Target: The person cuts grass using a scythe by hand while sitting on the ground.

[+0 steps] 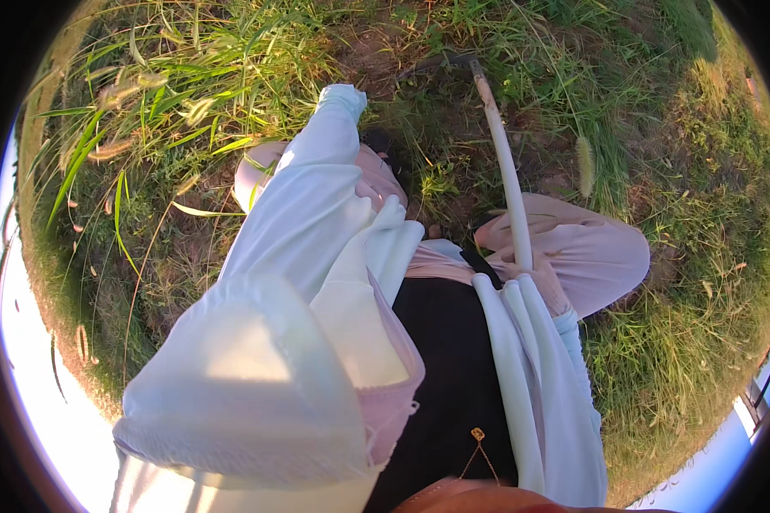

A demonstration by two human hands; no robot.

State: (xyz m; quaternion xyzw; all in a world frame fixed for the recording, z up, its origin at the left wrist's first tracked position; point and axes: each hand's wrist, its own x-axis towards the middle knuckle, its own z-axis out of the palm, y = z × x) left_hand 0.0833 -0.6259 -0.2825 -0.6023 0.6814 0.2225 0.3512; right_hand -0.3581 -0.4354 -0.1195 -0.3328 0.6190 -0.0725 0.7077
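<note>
My right hand (539, 279) is closed around the lower end of a sickle's pale wooden handle (507, 163), close to my right thigh. From there the handle runs forward to a dark curved blade (437, 62), which lies low among the grass and points left. My left arm reaches forward in a pale blue sleeve (321, 144). Past its gathered cuff (343, 96) the left hand is hidden from sight. Tall green grass (263, 70) stands just beyond and left of that cuff.
My bent knees in pale pink trousers (590, 247) flank the ground in front of me. Bristly grass seed heads (586, 168) rise at right and left. Bare brown soil (375, 54) shows between tufts. A loose whitish cloth (231, 385) covers the lower left of the view.
</note>
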